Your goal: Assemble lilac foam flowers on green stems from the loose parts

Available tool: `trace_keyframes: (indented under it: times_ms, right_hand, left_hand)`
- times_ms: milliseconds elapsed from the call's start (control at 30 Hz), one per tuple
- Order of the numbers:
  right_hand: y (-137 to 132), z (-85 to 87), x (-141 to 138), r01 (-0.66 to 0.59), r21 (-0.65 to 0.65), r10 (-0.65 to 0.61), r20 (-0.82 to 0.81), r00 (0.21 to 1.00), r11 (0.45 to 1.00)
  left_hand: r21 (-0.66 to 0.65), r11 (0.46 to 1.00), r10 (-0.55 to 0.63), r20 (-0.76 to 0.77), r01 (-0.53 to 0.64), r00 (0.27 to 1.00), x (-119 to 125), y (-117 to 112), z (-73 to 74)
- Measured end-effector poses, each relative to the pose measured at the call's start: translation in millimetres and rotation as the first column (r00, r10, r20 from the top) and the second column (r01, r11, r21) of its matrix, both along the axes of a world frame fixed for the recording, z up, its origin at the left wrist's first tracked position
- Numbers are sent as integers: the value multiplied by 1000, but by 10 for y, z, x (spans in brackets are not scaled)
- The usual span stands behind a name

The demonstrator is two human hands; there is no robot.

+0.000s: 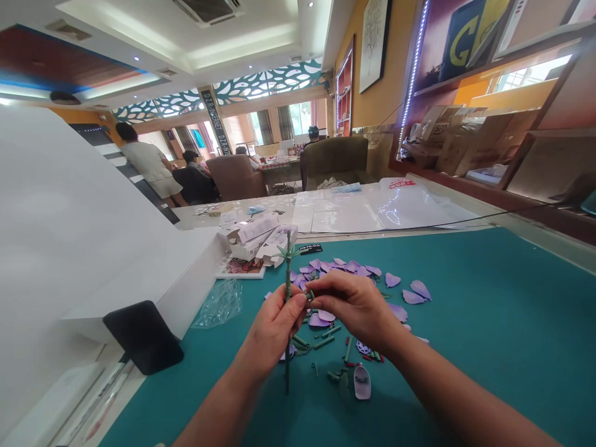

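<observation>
My left hand [274, 326] is closed around a dark green toy flower stem [287, 366], which stands upright above the mat. A ring of pointed green leaves [288, 253] sits near the stem's top. My right hand [356, 304] pinches a small green piece [311, 295] beside the stem, close to my left thumb. Whether that piece is joined to the stem is hidden by my fingers. Purple petals [392, 280] lie spread behind and around my hands. Nearer me are loose green rods [325, 342] and a pale purple scoop-shaped part [362, 382].
A green mat [488, 310] covers the table. At the left stand a black tablet-like object [143, 337] and a big white panel [69, 217]. Clear plastic wrap [218, 303] and opened white boxes [254, 239] lie behind. Several people sit or stand farther back.
</observation>
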State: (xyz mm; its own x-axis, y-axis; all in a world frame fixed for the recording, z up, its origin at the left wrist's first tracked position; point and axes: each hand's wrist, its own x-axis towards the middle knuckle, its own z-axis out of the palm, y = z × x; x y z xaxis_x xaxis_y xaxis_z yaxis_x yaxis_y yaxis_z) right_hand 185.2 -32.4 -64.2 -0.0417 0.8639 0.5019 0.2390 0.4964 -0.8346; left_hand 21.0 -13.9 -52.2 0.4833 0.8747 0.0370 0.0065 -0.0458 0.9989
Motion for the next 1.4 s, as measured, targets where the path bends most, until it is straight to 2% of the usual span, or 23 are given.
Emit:
trace_keyframes:
  times_ms: [200,400,500,700,833,1400]
  right_hand:
    - [13,37,20,-22,35,21,11,1000,999]
    - [-6,109,67,-40,124,24,124,992,991]
    - [-9,119,76,-59,130,39,155,987,990]
    - [4,92,82,-39,183,2,197,980,982]
    - [-2,88,92,-42,233,-1,180,984,972]
    - [-38,125,79,-39,237,1,159,987,971]
  left_hand:
    - [0,1000,6,58,-6,998,10,-3,18]
    - [-114,990,-70,119,83,990,-8,-8,79]
    - [-155,982,-83,133,104,988,-8,-9,87]
    - [-148,984,-79,162,103,984,14,-14,49]
    - [-157,981,-77,200,110,977,23,-45,38]
    - [-185,971,-107,213,148,971,0,-55,60]
